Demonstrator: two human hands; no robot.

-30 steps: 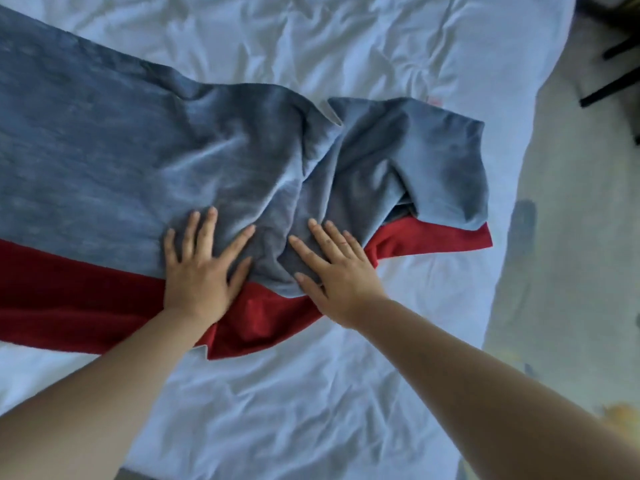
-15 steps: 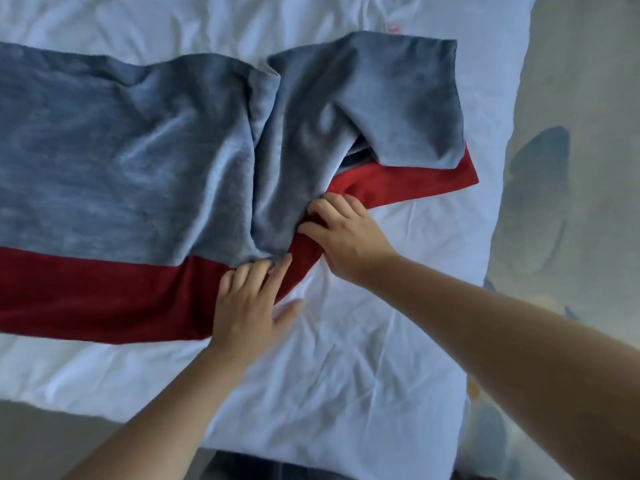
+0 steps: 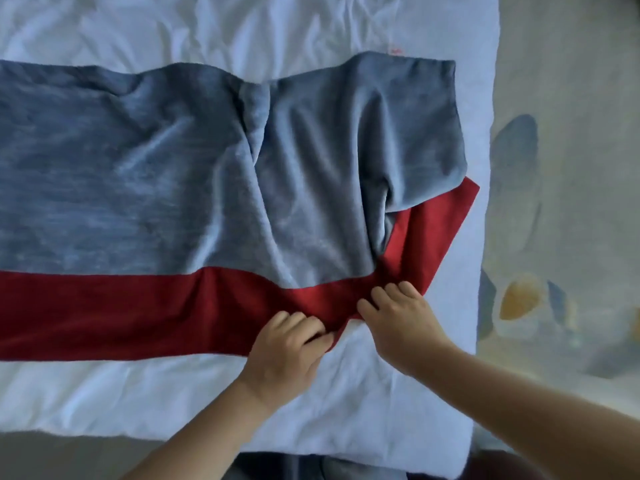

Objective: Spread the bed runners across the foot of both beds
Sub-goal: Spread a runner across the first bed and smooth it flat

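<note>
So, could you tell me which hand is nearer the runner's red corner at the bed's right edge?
Right. The right hand grips the runner just below its red corner; the left hand pinches its hem further left.

Single head-worn wide-angle view, close above the bed (image 3: 242,29), looking steeply down and forward, floor (image 3: 571,98) showing at right and near edges.

So the bed runner (image 3: 173,174) lies across the bed (image 3: 242,26), running out of view on the left and ending bunched up near the bed's right edge. Left hand (image 3: 287,351) and right hand (image 3: 398,320) grip its near edge, side by side. The floor (image 3: 571,98) is off right.
</note>
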